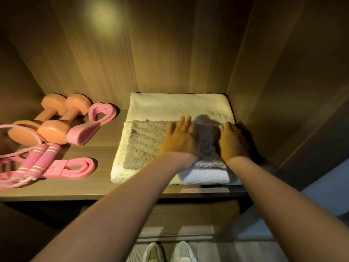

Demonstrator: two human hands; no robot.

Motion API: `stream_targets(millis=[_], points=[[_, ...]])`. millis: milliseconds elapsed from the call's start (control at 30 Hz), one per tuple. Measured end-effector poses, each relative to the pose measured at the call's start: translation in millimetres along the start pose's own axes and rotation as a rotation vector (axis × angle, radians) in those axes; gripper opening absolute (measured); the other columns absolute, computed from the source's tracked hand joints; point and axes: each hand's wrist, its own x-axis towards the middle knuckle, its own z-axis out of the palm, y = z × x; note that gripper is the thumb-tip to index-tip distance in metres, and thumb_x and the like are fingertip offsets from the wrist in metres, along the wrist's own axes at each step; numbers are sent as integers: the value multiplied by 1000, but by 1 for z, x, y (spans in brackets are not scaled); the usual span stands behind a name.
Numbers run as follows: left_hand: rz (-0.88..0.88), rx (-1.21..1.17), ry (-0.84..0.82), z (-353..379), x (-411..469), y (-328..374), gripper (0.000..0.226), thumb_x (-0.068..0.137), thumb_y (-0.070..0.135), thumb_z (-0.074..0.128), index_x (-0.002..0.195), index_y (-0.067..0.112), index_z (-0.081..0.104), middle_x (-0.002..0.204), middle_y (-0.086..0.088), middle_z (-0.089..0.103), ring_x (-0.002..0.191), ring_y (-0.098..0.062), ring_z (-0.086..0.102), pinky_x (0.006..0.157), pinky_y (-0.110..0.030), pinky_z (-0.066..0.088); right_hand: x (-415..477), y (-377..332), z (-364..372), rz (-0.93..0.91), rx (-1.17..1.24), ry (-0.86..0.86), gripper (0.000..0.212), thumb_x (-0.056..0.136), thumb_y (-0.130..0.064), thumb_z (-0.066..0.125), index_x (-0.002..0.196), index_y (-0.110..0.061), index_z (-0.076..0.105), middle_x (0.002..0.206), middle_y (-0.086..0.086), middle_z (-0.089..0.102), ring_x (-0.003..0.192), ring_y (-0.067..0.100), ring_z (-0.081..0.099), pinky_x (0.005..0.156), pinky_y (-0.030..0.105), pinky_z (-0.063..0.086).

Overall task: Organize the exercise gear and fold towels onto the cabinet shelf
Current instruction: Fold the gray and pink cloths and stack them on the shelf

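Towel (147, 144) under flat left hand (179, 138)

Shelf (105, 154), right side: cream towel (170, 104) folded flat. Smaller grey towel (145, 140) stacked on it, my left hand (179, 138) flat on top. White towel (205, 176) shows at the front edge. Left side: two orange dumbbells (51, 129) side by side, pink figure-eight band (90, 127), pink loop band (75, 167), pink-handled jump rope (35, 159).

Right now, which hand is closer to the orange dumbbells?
Left. The left hand lies on the grey towel, right of the dumbbells; the right hand is farther right.
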Motion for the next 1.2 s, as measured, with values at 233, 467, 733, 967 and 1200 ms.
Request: stream_targets(millis=[233,467,733,967,1200], points=[[-51,45,-37,22,-20,-40,71,89,66,-11,147,25,-21,157,0,-23,145,-20,-21,120,-50,-8,-1,3,1,-87,-12,2,17,99,-13,36,104,-9,52,107,12,57,99,33,57,68,29,33],[-211,11,-48,13,-40,-89,78,92,62,0,154,16,-11,162,-7,-16,148,-21,-17,121,-45,-8,-4,3,-2,-167,-201,-13,25,97,-14,36,117,-7,50,115,17,56,99,36,56,70,36,34],[-220,15,-51,15,-40,-86,74,96,57,2,154,13,-13,161,-8,-19,148,-22,-19,120,-46,-7,-24,-54,-32,-333,-84,11,51,100,-28,35,149,-17,25,155,5,29,140,28,30,112,48,26],[-200,-35,-43,17,-42,-89,71,98,54,4,154,14,-9,162,-7,-17,148,-20,-17,121,-46,-6,-63,-74,12,-569,-263,-456,55,102,-46,8,153,-35,-11,158,-15,-24,144,13,-28,115,51,-19],[-227,-13,-38,18,-40,-89,73,97,58,5,155,16,-9,161,-9,-17,148,-23,-17,120,-50,-6,-46,-22,6,-431,-311,-411,64,94,-64,2,150,-38,-16,156,-13,-29,144,13,-28,110,45,-23]])
